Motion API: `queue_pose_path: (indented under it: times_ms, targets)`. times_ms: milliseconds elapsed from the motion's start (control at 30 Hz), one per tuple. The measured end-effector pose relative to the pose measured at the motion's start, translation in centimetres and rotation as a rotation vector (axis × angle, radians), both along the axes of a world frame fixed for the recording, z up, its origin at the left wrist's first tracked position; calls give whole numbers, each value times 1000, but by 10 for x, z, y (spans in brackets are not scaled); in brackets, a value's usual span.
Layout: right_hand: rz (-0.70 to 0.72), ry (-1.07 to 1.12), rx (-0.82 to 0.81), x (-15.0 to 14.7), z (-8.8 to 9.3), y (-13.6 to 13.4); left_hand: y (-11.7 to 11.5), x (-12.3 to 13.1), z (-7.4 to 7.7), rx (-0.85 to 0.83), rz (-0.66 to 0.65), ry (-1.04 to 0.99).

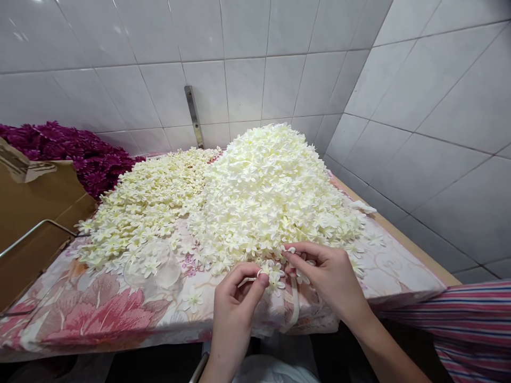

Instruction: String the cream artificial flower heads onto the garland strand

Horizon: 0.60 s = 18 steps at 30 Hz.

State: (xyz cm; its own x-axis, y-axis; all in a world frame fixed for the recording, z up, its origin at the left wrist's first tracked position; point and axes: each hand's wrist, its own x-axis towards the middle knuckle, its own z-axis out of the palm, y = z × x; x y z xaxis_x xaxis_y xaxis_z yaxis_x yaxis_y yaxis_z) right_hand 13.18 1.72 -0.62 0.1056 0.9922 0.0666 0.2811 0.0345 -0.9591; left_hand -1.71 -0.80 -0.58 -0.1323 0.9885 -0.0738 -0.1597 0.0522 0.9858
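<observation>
At the table's front edge, my left hand [238, 298] is closed, thumb and forefinger pinched at the edge of a small cluster of white artificial flowers [274, 277]. To its right, my right hand [325, 272] pinches a small white flower [289, 249] between thumb and fingertips. More white petals show under its curled fingers. Below the cluster, between the hands, a pale narrow ribbon [296, 304] hangs toward the table edge. Just beyond both hands rises a tall heap of white flowers [275, 181]. What lies inside my left palm is hidden.
A lower pile of cream flowers [155, 191] spreads left on the floral tablecloth [107, 314]. Clear round plastic pieces [165, 274] and a loose flower [193, 300] lie nearby. Purple flowers [96, 159] and a cardboard box [43, 207] stand far left. Tiled walls [247, 85] border the table.
</observation>
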Motion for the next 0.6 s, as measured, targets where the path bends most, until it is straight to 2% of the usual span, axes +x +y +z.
queue_pose_path:
  times_ms: [100, 200, 367, 467, 600]
  targets:
    - [9, -84, 24, -3, 2, 6, 0, -2, -1, -5, 7, -3]
    - [18, -208, 119, -4, 6, 12, -1, -4, -3, -9, 21, -13]
    - [119, -304, 207, -1, 12, 19, -2, -8, -2, -8, 57, -28]
    - [209, -304, 182, 3, 15, 20, -2, -8, 0, -13, 70, -45]
    - [212, -268, 128, 7, 19, 21, 0, -6, -1, -24, 59, -38]
